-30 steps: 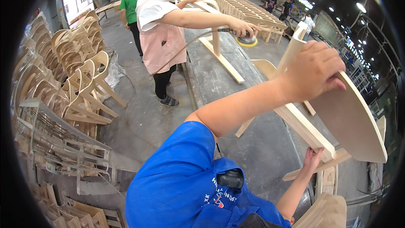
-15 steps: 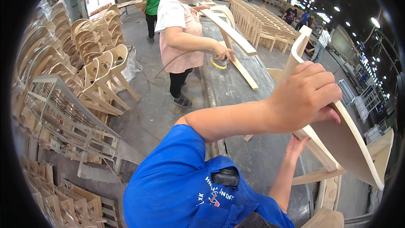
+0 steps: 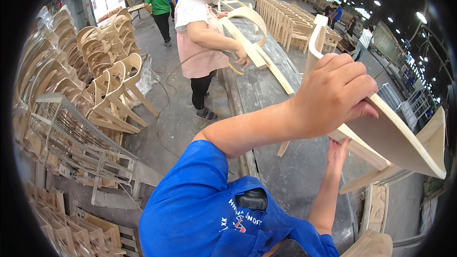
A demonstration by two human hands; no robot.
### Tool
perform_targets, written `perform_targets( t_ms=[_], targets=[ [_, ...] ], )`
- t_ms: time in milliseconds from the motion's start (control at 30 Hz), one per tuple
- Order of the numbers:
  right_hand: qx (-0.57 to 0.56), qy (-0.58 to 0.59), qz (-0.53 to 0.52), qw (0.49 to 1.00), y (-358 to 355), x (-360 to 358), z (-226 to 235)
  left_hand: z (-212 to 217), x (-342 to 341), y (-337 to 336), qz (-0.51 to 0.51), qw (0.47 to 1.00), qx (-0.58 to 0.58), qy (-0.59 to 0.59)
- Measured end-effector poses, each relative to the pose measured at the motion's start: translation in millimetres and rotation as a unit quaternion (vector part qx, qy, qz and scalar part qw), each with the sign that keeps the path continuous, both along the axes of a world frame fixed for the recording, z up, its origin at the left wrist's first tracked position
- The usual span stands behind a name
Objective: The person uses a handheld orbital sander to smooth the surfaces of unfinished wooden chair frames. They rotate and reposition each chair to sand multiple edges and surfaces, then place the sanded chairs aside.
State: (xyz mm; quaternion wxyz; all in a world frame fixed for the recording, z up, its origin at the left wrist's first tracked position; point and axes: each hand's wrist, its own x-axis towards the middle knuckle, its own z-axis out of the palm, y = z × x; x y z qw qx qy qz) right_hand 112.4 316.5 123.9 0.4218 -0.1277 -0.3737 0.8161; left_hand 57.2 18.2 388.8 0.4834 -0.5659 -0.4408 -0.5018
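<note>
The tilted chair frame (image 3: pixel 369 154) is toward the surface (image 3: pixel 295 178)'s right edge. The left hand (image 3: pixel 333 94) clasps its curved panel (image 3: pixel 397 135); the right hand (image 3: pixel 338 151) touches the rail's underside, grip unclear. Steady handling probably wants firm hold above, support below.

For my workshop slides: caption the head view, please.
Left hand grips a curved wooden panel; right hand touches a wooden bar.

Stacked wooden chair frames (image 3: pixel 105 43) crowd the left of the frame, near a grey metal rack (image 3: pixel 99 127). A co-worker (image 3: pixel 199 57) in pink stands upper centre; beyond, a person in green (image 3: pixel 159 1). Upper right, a lit lamp (image 3: pixel 421 17).
</note>
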Motion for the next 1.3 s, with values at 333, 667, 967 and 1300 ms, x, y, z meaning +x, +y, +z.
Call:
perform_targets(
  t_ms=[333, 667, 967, 1300],
  targets=[
    [0.024, -0.037, -0.030, 0.999, 13.3, -56.9, 8.0, 10.5, -72.1, 30.8, -0.002, 0.999, 0.033, -0.004],
    [0.033, -0.053, -0.068, 0.996, -11.7, -127.3, -11.6, 12.3, -129.3, 44.4, -0.012, 0.996, 0.082, -0.014],
    [0.163, 0.065, 0.099, 0.980, -79.0, -135.9, 3.4, 6.5, -93.2, -16.4, 0.044, 0.999, -0.021, 0.009],
    [0.076, -0.033, 0.076, 0.994, -64.1, -52.9, 3.7, 1.1, -16.2, -97.4, 0.034, 0.995, -0.089, -0.018]
  ],
)
